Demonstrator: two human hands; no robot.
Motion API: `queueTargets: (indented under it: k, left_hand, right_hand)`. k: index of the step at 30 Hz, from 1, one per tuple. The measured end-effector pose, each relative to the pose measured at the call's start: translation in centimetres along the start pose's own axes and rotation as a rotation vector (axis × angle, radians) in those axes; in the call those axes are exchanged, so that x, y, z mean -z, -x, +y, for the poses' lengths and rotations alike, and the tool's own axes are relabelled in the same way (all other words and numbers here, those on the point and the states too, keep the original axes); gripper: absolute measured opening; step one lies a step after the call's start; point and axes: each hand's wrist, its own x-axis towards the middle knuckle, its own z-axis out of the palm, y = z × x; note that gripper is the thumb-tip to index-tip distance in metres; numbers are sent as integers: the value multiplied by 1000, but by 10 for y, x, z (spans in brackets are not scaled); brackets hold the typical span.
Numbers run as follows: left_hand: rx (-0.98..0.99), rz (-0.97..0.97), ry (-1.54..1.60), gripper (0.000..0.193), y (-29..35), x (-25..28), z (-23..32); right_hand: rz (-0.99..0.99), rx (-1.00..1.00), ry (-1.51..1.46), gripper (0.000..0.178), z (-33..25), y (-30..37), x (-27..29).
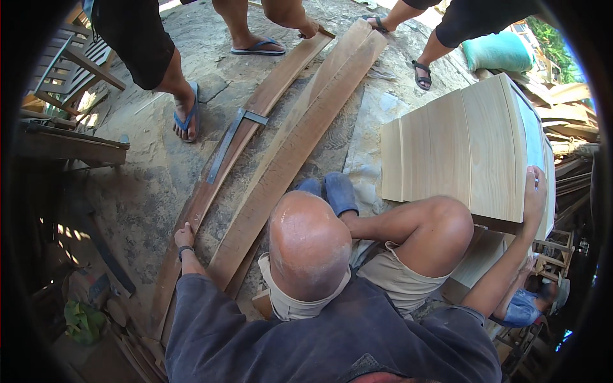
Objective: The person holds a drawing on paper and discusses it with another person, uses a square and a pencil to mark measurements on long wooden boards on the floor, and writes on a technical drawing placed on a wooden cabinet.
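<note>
My left hand (184,236) is closed on the edge of a long, narrow brown plank (262,96) lying on the ground. On this plank rests a metal try square (223,145) with a long blade. At the plank's far end, another person's hand (310,29) touches it. A thicker, paler timber beam (290,150) lies alongside to the right. My right hand (535,185) lies with fingers stretched out against the edge of a pale wooden case (440,140) made of wide boards; its grip on the case, if any, does not show.
Two people stand at the far side in sandals, one foot (186,118) left of the plank. My blue clog (340,191) is beside the beam. A slatted wooden chair (70,64) stands far left, a green sack (498,51) far right. Another person sits behind the case.
</note>
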Motion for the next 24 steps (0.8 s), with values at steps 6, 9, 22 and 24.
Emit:
queueTargets:
  k: [6, 9, 22, 24]
  left_hand:
    - [7, 1, -20, 54, 3, 3, 3]
    - [-12, -19, -46, 58, 5, 4, 6]
    - [-1, -5, -44, 56, 1, -1, 3]
    - [-8, -13, -57, 56, 2, -1, 5]
  right_hand:
    - [-4, -4, 6, 44, -2, -1, -1]
    - [-7, -3, 7, 43, 0, -1, 0]
    - [8, 16, 14, 43, -1, -1, 1]
    - [3, 15, 14, 43, 2, -2, 1]
